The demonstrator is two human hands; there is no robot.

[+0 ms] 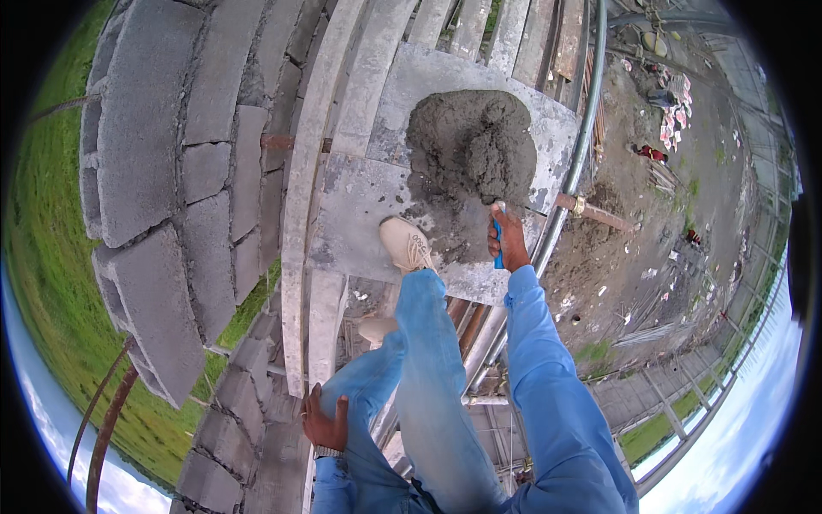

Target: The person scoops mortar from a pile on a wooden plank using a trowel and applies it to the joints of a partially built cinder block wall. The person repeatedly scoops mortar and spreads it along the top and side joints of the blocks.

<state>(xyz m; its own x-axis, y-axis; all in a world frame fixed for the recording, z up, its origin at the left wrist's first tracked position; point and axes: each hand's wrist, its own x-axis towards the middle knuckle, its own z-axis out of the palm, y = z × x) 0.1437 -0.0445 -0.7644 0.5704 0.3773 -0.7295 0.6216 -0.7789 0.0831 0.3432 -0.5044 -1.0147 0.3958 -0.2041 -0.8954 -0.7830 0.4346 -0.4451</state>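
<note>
Some mortar (pixel 477 141), 1 o'clock; right hand (pixel 514 242), 3 o'clock, gripping handle (pixel 498 259); left hand (pixel 324 426), 7 o'clock, thumb wide of fingers.

Grey mortar (pixel 479 141) (lumpy, heaped), blue-handled tool (pixel 498 251) at its near edge

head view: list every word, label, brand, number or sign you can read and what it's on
None can be read.
Blue handle in the right hand: no legible marking.
Red-and-white heap on the ground: too small to tell if it bears print.
</note>
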